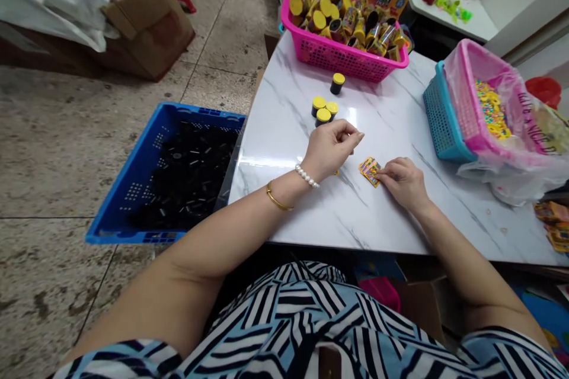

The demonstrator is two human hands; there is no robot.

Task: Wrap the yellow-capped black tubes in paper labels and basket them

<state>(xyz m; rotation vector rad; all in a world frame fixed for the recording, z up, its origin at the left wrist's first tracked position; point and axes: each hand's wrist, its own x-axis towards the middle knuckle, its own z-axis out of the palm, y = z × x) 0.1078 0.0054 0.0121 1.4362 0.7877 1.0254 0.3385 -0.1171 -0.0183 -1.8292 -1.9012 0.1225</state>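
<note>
My left hand (331,147) hovers over the white marble table (311,207) with its fingers curled and pinched together; whatever it holds is hidden. My right hand (402,180) rests on the table and pinches the edge of a small orange and yellow printed label (369,169) lying flat. Just beyond my left hand stand three small black canisters with yellow lids (323,110), close together, and a fourth one (337,83) farther back.
A pink basket (338,59) of labelled canisters stands at the table's far edge. At the right, a pink basket lined with plastic holding coloured candy (489,109) sits inside a teal basket (438,118). A blue crate (133,189) of black parts sits on the floor, left.
</note>
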